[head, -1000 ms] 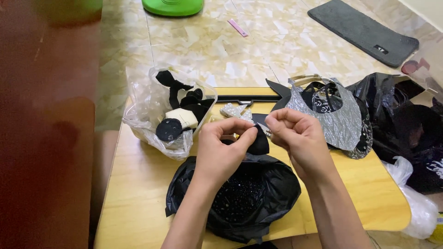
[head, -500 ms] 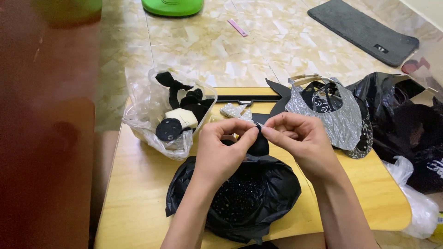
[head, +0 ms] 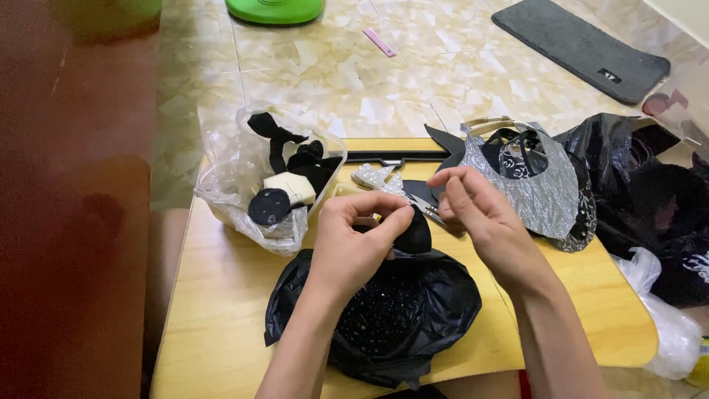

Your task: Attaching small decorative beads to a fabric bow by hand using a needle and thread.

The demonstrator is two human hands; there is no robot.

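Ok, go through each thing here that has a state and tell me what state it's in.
left hand: pinching a small black fabric piece
right hand: fingers pinched together; what they hold cannot be told
black plastic bag: open, small dark beads inside
clear plastic bag: open, black and white scraps inside
silver sequined fabric: lying flat on the table

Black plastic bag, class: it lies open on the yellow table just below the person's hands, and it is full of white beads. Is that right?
Not quite. The head view shows the black plastic bag open on the yellow table, below the left hand and right hand, but the beads inside are black, not white.
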